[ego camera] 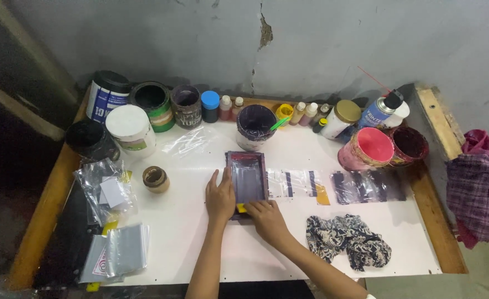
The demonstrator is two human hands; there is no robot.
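1. A small purple frame [246, 178] lies flat in the middle of the white table [200, 243].
2. The left hand [220, 196] rests flat on the frame's left edge, fingers straight.
3. The right hand [266, 217] is at the frame's near end, curled around a small yellow tool [242, 208].
4. Clear printed bags [297, 184] lie just right of the frame.
5. A patterned cloth [347, 241] lies near the right arm.
6. Paint pots [255, 126] stand along the wall.
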